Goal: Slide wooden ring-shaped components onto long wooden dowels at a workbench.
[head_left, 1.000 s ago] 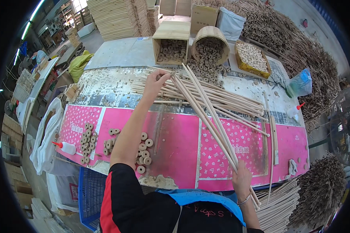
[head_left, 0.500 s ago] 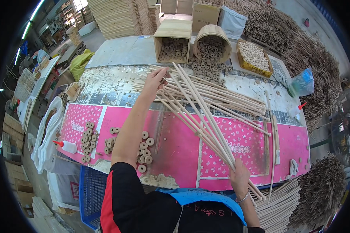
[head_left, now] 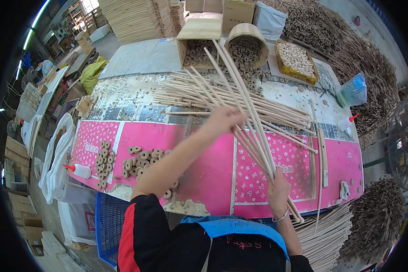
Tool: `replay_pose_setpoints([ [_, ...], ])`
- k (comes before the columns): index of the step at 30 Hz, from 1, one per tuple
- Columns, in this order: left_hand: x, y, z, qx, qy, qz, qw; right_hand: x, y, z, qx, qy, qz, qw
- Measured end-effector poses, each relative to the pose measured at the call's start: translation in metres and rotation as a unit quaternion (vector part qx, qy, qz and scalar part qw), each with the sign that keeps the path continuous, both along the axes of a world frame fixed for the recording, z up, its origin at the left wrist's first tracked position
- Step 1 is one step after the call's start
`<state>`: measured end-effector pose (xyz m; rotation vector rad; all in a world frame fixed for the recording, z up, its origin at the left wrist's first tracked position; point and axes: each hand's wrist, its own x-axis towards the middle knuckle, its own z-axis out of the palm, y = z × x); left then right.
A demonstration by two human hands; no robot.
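A fanned bundle of long, thin wooden sticks (head_left: 258,122) slants from my right hand up and away across the table. My right hand (head_left: 279,189) is closed around its near end, by the table's front edge. My left hand (head_left: 225,120) lies across the left-hand sticks of the bundle, about midway along them. Its fingers are blurred and partly hidden, so I cannot tell whether they grip. Beyond it, a loose pile of similar sticks (head_left: 281,114) lies crosswise on the table. Left of my left forearm sit several round wooden beads with holes (head_left: 143,158).
At the back stand a wooden box (head_left: 199,29) and a tipped round tub (head_left: 247,34), both holding holed beads, and a yellow crate (head_left: 281,70) of pale balls. Glue bottles (head_left: 80,171) rest at both sides. A blue basket (head_left: 109,226) stands below the front left edge.
My left hand has come from the sticks' far ends toward me and rightward, to midway along them. My right hand, still holding the bundle, has risen slightly. More beads by my left forearm are uncovered.
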<state>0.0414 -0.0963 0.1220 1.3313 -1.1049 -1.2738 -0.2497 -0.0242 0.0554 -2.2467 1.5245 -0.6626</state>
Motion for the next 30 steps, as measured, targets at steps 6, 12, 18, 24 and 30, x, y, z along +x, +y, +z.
replay_pose_setpoints([
  [6, 0.038, 0.013, -0.005, -0.101, 0.087, 0.175, 0.976, -0.014, -0.004, -0.001, -0.006, -0.051, -0.014, 0.999],
  [12, 0.156, -0.021, -0.044, -0.103, 0.26, 0.268, 0.922, -0.02, 0.005, -0.003, 0.013, -0.042, 0.005, 0.999],
  [18, 0.185, -0.021, -0.058, -0.103, 0.327, 0.286, 0.895, -0.023, 0.013, -0.005, 0.025, -0.02, 0.017, 0.999],
  [24, 0.188, -0.02, -0.052, -0.116, 0.31, 0.248, 0.91, -0.025, 0.013, -0.007, 0.009, -0.006, 0.035, 0.999],
  [30, 0.19, -0.015, -0.041, -0.096, 0.285, 0.236, 0.924, -0.03, 0.012, -0.011, 0.034, -0.01, 0.035, 0.999],
])
